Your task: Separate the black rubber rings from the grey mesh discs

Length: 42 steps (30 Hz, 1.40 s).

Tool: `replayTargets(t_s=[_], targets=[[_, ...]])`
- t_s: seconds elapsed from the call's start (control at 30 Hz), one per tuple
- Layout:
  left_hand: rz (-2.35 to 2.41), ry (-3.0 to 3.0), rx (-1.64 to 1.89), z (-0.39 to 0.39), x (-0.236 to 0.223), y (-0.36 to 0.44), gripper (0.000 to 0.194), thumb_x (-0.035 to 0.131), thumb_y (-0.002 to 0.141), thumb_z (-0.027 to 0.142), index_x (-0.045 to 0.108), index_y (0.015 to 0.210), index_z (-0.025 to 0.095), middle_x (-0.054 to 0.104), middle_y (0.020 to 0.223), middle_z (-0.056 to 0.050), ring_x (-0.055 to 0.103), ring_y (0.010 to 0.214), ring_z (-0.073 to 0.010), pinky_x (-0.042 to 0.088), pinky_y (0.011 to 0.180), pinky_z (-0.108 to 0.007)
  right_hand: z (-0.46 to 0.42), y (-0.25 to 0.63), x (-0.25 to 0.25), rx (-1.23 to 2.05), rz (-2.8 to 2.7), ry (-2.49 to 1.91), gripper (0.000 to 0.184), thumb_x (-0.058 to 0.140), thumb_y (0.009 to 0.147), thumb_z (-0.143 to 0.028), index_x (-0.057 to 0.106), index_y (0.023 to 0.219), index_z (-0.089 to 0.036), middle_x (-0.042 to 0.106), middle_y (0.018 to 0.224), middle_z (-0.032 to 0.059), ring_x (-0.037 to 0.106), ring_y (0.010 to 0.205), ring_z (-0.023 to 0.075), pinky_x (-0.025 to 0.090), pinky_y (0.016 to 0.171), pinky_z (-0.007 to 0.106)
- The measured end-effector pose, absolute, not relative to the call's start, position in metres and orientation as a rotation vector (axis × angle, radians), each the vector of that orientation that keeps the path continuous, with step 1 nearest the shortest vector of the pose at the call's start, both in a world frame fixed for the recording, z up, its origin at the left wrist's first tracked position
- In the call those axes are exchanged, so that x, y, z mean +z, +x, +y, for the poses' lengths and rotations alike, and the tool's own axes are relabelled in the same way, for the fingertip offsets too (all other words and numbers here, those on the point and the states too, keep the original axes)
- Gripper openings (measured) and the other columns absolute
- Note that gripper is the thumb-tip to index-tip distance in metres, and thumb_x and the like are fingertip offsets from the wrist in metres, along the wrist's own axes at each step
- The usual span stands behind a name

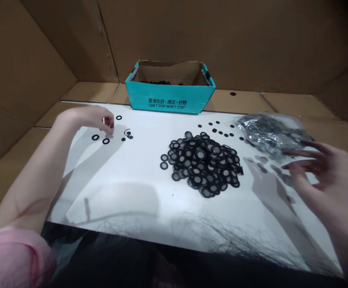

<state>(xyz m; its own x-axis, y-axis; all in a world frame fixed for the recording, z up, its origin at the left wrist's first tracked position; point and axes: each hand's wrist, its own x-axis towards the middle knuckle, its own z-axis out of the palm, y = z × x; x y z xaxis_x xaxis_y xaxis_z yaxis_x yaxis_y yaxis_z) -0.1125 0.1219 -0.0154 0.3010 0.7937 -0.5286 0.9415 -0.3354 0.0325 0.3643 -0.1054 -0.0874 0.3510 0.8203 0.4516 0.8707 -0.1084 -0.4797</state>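
My left hand (97, 119) hovers over the left side of the white board (125, 172), its fingers curled together in a pinch. What they hold, if anything, is too small to make out. Black rings (105, 141) lie below and beside that hand, with small black discs (123, 139) to its right. On the right, my right hand (330, 180) is slightly blurred, thumb and fingers apart. It is above loose grey discs (262, 169) and near a clear plastic bag (271, 130) of similar discs. Between the hands sits a heap of black rings with grey centres (200, 155).
A turquoise cardboard box (167, 98) with black pieces inside stands at the back edge of the board. Small black discs (220, 133) are scattered behind the heap. Tall cardboard walls (222, 40) enclose the back and sides.
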Motion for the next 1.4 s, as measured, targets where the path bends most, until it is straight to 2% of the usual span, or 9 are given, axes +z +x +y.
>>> replayTargets(t_s=[0.13, 0.2, 0.33, 0.57, 0.7, 0.83, 1.03, 1.3, 1.4], targets=[[1.468, 2.132, -0.807, 0.123, -0.022, -0.118, 0.033, 0.069, 0.058, 0.046, 0.066, 0.079, 0.02, 0.07, 0.082, -0.007, 0.062, 0.077, -0.0232, 0.039, 0.061, -0.027, -0.113, 0.383, -0.097, -0.219, -1.575, -2.088, 0.043, 0.051, 0.076, -0.048, 0.066, 0.107, -0.022, 0.071, 0.089, 0.0093, 0.063, 0.072, 0.0241, 0.048, 0.055, 0.034], [1.466, 2.12, -0.837, 0.125, -0.027, -0.117, 0.026, 0.068, 0.059, 0.042, 0.064, 0.072, 0.019, 0.067, 0.073, -0.007, 0.06, 0.069, -0.0217, 0.037, 0.058, -0.027, -0.119, 0.393, -0.106, -0.375, -1.706, -2.169, 0.049, 0.044, 0.078, -0.058, 0.069, 0.092, -0.019, 0.069, 0.082, 0.0117, 0.062, 0.076, 0.0281, 0.049, 0.066, 0.041], [1.467, 2.133, -0.82, 0.129, -0.033, -0.116, 0.023, 0.068, 0.058, 0.039, 0.064, 0.068, 0.019, 0.066, 0.07, -0.007, 0.058, 0.065, -0.0199, 0.036, 0.056, -0.027, -0.13, 0.403, -0.123, -0.488, -1.844, -2.293, 0.059, 0.034, 0.083, -0.062, 0.071, 0.099, -0.018, 0.07, 0.088, 0.014, 0.058, 0.085, 0.0326, 0.047, 0.071, 0.044], [1.395, 2.101, -0.762, 0.125, -0.028, -0.114, 0.02, 0.067, 0.058, 0.037, 0.057, 0.065, 0.02, 0.064, 0.064, -0.005, 0.056, 0.062, -0.0185, 0.039, 0.055, -0.026, -0.127, 0.398, -0.13, -0.357, -1.579, -2.243, 0.03, 0.051, 0.076, -0.044, 0.072, 0.079, -0.022, 0.066, 0.071, 0.0085, 0.059, 0.071, 0.0281, 0.044, 0.066, 0.04], [1.39, 2.067, -0.769, 0.125, -0.028, -0.114, 0.019, 0.066, 0.059, 0.036, 0.059, 0.064, 0.019, 0.064, 0.064, -0.006, 0.057, 0.061, -0.0184, 0.041, 0.056, -0.026, -0.126, 0.4, -0.128, -0.251, -1.458, -2.245, 0.029, 0.053, 0.074, -0.044, 0.072, 0.08, -0.022, 0.07, 0.076, 0.0064, 0.061, 0.061, 0.0237, 0.045, 0.063, 0.038], [1.393, 2.077, -0.77, 0.128, -0.029, -0.118, 0.02, 0.067, 0.06, 0.039, 0.062, 0.064, 0.019, 0.062, 0.062, -0.006, 0.054, 0.06, -0.0181, 0.038, 0.055, -0.026, -0.125, 0.402, -0.121, -0.202, -1.376, -2.238, 0.027, 0.055, 0.074, -0.042, 0.071, 0.081, -0.021, 0.071, 0.077, 0.0074, 0.063, 0.066, 0.0243, 0.046, 0.067, 0.037], [1.371, 2.07, -0.741, 0.126, -0.027, -0.119, 0.021, 0.066, 0.061, 0.038, 0.056, 0.063, 0.019, 0.059, 0.063, -0.004, 0.052, 0.061, -0.0169, 0.036, 0.054, -0.026, -0.118, 0.408, -0.117, -0.23, -1.309, -2.217, 0.027, 0.054, 0.072, -0.041, 0.069, 0.079, -0.02, 0.066, 0.071, 0.0066, 0.06, 0.066, 0.0232, 0.044, 0.065, 0.035], [1.408, 2.051, -0.671, 0.123, -0.018, -0.116, 0.029, 0.068, 0.06, 0.042, 0.06, 0.079, 0.022, 0.065, 0.075, -0.005, 0.059, 0.072, -0.0214, 0.042, 0.059, -0.026, -0.108, 0.405, -0.107, -0.13, -1.239, -2.237, 0.02, 0.058, 0.071, -0.042, 0.06, 0.069, -0.022, 0.057, 0.056, 0.0035, 0.058, 0.059, 0.0224, 0.04, 0.059, 0.035], [1.408, 2.071, -0.66, 0.123, -0.016, -0.117, 0.028, 0.067, 0.06, 0.042, 0.062, 0.079, 0.022, 0.067, 0.076, -0.006, 0.061, 0.072, -0.0219, 0.041, 0.059, -0.026, -0.107, 0.404, -0.107, -0.018, -1.248, -2.208, 0.018, 0.059, 0.069, -0.039, 0.065, 0.075, -0.022, 0.064, 0.063, 0.0043, 0.063, 0.063, 0.0226, 0.044, 0.061, 0.034]])
